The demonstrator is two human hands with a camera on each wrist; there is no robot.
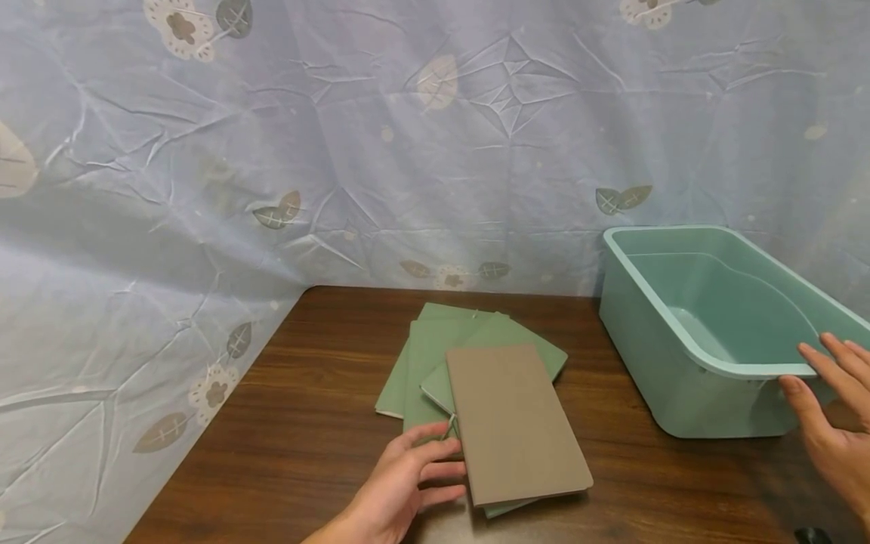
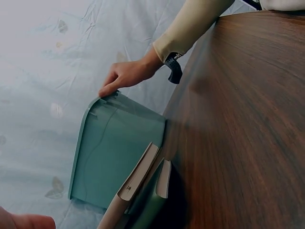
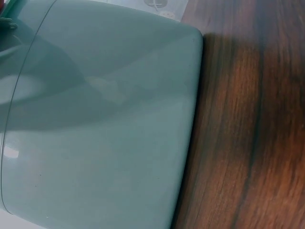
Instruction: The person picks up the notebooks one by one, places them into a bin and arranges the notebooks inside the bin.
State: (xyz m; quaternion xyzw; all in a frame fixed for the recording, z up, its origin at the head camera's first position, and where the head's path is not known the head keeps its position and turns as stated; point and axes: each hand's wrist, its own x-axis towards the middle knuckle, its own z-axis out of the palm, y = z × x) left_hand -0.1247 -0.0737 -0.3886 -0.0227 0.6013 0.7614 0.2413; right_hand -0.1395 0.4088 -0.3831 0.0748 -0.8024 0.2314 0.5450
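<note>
A brown notebook (image 1: 519, 423) lies on top of several green notebooks (image 1: 435, 340), which are fanned out on the table. My left hand (image 1: 411, 476) is at the brown notebook's left edge, fingers loosely bent and spread, near a small green cord loop (image 1: 450, 425). In the left wrist view, the page edges of the brown notebook (image 2: 138, 174) and a green notebook (image 2: 162, 183) show side by side. My right hand (image 1: 839, 408) holds the near rim of a green plastic bin (image 1: 720, 404), thumb outside and fingers over the rim. The bin's inside appears bare.
The dark wood table (image 1: 326, 378) runs under everything. A pale patterned cloth (image 1: 435, 166) hangs behind and to the left. The bin stands at the right, against the cloth. A dark object (image 1: 812, 535) shows at the lower right edge.
</note>
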